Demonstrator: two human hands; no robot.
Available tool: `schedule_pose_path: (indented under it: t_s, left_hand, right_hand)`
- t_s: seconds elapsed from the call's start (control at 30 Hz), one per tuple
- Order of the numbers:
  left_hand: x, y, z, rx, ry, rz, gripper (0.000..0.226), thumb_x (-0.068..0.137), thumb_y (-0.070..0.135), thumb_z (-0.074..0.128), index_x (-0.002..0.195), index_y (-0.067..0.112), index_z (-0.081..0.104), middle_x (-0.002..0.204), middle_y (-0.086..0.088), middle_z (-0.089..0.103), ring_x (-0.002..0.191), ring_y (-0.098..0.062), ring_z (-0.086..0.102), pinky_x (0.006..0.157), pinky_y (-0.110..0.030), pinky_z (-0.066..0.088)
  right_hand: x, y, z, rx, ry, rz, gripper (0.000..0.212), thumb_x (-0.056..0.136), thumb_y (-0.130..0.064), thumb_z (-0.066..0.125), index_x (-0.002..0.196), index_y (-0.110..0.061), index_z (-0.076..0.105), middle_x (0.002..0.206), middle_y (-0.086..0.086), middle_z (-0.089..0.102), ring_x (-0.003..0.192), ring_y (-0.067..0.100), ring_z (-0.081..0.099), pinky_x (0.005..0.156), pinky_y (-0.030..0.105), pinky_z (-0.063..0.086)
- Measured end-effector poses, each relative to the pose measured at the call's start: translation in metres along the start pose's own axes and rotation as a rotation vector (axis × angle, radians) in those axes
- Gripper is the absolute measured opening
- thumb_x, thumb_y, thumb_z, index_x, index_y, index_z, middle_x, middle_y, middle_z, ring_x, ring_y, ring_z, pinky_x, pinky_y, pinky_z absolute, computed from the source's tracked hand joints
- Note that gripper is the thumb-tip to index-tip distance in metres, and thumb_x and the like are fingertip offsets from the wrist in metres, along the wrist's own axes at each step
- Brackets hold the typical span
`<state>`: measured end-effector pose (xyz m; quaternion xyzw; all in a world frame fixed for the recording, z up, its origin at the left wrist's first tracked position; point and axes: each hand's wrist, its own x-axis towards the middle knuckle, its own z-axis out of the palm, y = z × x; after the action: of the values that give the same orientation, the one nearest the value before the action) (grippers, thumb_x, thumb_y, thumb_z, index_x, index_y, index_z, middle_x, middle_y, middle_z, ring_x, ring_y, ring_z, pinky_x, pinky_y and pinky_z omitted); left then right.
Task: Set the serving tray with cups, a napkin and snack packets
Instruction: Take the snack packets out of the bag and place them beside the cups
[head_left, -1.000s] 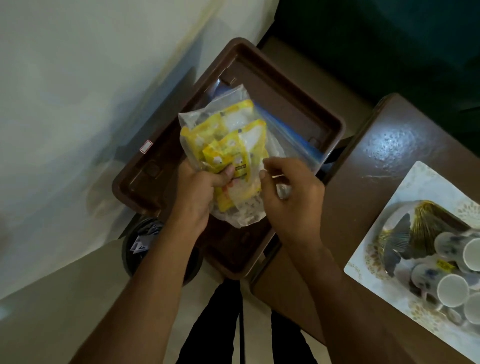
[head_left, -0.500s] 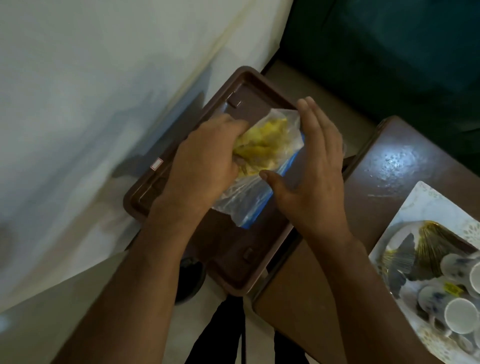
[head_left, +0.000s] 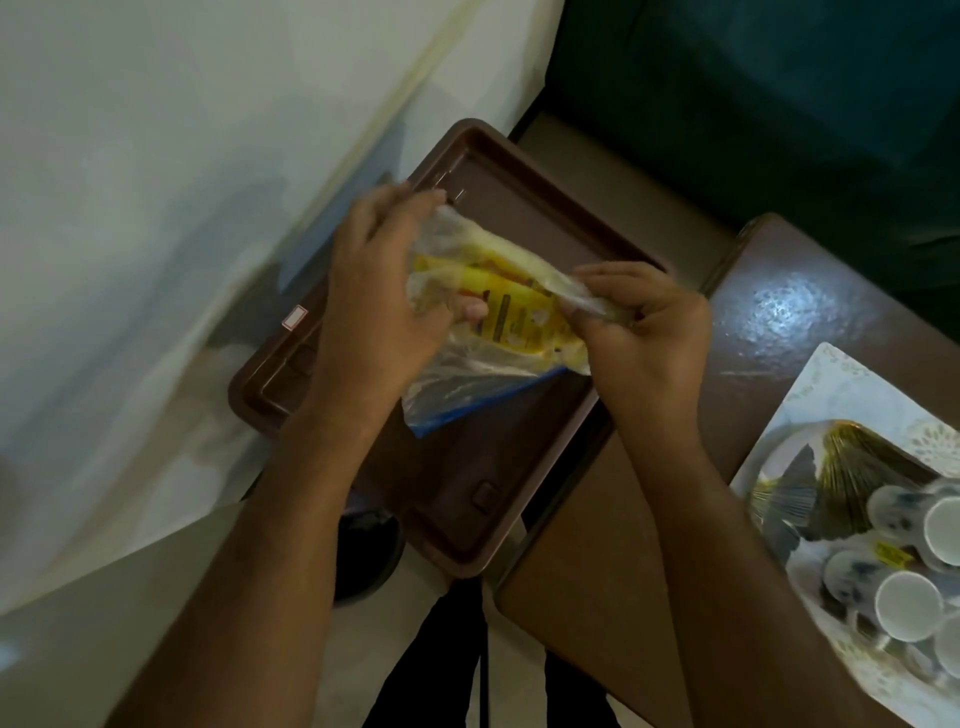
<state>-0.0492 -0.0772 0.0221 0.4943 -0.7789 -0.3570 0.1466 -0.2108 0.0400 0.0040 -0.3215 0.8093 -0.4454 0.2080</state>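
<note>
Here, nearest you, both forearms reach over the brown tray (head_left: 467, 530), which holds nothing else. Your left hand (head_left: 374, 291) curls round one end of the clear bag (head_left: 467, 379), thumb under it, fingers loosely bent over the top. Your right hand (head_left: 649, 322) pinches the other end between thumb and fingertips. The yellow snack packets (head_left: 514, 306) sit inside the bag, held just above the tray. To your right, on the dark table (head_left: 779, 312), the white plate (head_left: 841, 384) carries the cups (head_left: 909, 597), well apart from the tray. Risk, as judged: the thin bag looks slippery; a weak pinch could spill packets past the tray rim. The tray overhangs its support, so a hard press near its edge could tip it.
</note>
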Motion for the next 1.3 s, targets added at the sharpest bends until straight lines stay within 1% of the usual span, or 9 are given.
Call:
schedule_pose_path:
  t_s: [0.07,0.17,0.3,0.4,0.47,0.57,0.9,1.13,1.3]
  left_hand:
    - [-0.001,-0.003,0.004,0.047,0.014,0.018,0.055,0.083,0.018,0.085,0.133,0.014,0.065,0.136,-0.005,0.064,0.123,-0.009,0.056,0.097,-0.007,0.044]
    - [-0.001,0.003,0.005,0.03,0.149,0.061,0.016,0.097,0.002,0.064,0.11,0.007,0.073,0.102,0.002,0.07,0.095,-0.004,0.063,0.077,0.001,0.048]
    - [0.008,0.014,0.003,-0.017,0.161,0.107,0.02,0.101,0.001,0.059,0.114,0.009,0.072,0.101,0.008,0.066,0.095,-0.002,0.064,0.081,-0.004,0.054]
    - [0.015,0.021,-0.001,-0.052,0.074,0.132,0.039,0.099,0.003,0.064,0.135,0.017,0.066,0.12,0.004,0.069,0.112,-0.003,0.064,0.095,-0.013,0.057]
    - [0.018,0.022,-0.005,0.016,0.052,0.17,0.036,0.093,0.004,0.071,0.126,0.02,0.074,0.121,0.0,0.07,0.112,-0.006,0.065,0.102,-0.024,0.057]
    - [0.019,0.024,-0.011,0.036,0.095,0.193,0.019,0.084,0.001,0.076,0.098,0.013,0.081,0.104,0.004,0.067,0.092,0.002,0.06,0.087,-0.004,0.048]
    - [0.013,0.031,-0.005,-0.019,0.101,0.17,0.016,0.099,0.004,0.064,0.107,0.008,0.077,0.101,-0.001,0.074,0.097,-0.008,0.068,0.082,-0.002,0.048]
    - [0.02,0.04,-0.007,-0.141,0.127,0.185,0.011,0.094,0.006,0.07,0.104,0.007,0.075,0.099,0.003,0.074,0.091,0.0,0.069,0.083,-0.006,0.051]
    - [0.024,0.041,-0.013,-0.183,0.159,0.188,0.014,0.088,0.012,0.077,0.102,0.012,0.076,0.096,0.009,0.074,0.091,-0.002,0.072,0.086,-0.014,0.056]
  right_hand:
    - [-0.002,-0.002,0.0,0.067,-0.019,0.078,0.017,0.083,-0.002,0.083,0.095,-0.014,0.083,0.096,0.0,0.079,0.09,0.01,0.074,0.072,0.019,0.061]
    - [-0.005,-0.006,-0.001,-0.173,-0.059,-0.056,0.014,0.081,-0.002,0.082,0.091,-0.012,0.083,0.09,-0.001,0.077,0.081,0.007,0.069,0.067,0.011,0.054]
    - [-0.004,-0.012,-0.006,-0.24,-0.031,-0.157,0.02,0.084,-0.005,0.082,0.103,-0.012,0.082,0.099,0.0,0.079,0.091,0.01,0.072,0.08,0.024,0.061]
    - [-0.005,-0.015,-0.01,-0.211,0.041,-0.241,0.025,0.085,0.001,0.076,0.107,-0.009,0.082,0.102,0.005,0.08,0.096,0.02,0.074,0.084,0.039,0.062]
    - [-0.007,-0.015,-0.011,-0.267,0.051,-0.334,0.023,0.084,0.001,0.075,0.105,-0.006,0.082,0.099,0.008,0.08,0.095,0.025,0.073,0.082,0.045,0.061]
    - [-0.012,-0.014,-0.01,-0.261,0.078,-0.398,0.015,0.087,-0.002,0.077,0.101,-0.004,0.083,0.094,0.01,0.08,0.089,0.027,0.073,0.075,0.049,0.06]
    - [-0.01,-0.01,-0.011,-0.195,0.068,-0.335,0.011,0.092,-0.009,0.076,0.1,-0.002,0.078,0.094,0.01,0.076,0.088,0.02,0.069,0.078,0.031,0.055]
    - [-0.005,-0.003,-0.019,-0.224,0.049,-0.234,0.009,0.087,-0.008,0.08,0.096,-0.009,0.082,0.098,0.005,0.079,0.095,0.024,0.071,0.085,0.043,0.058]
    - [-0.004,-0.014,-0.02,-0.171,0.159,-0.271,0.008,0.086,-0.006,0.079,0.093,-0.008,0.083,0.09,0.003,0.078,0.083,0.014,0.069,0.075,0.027,0.056]
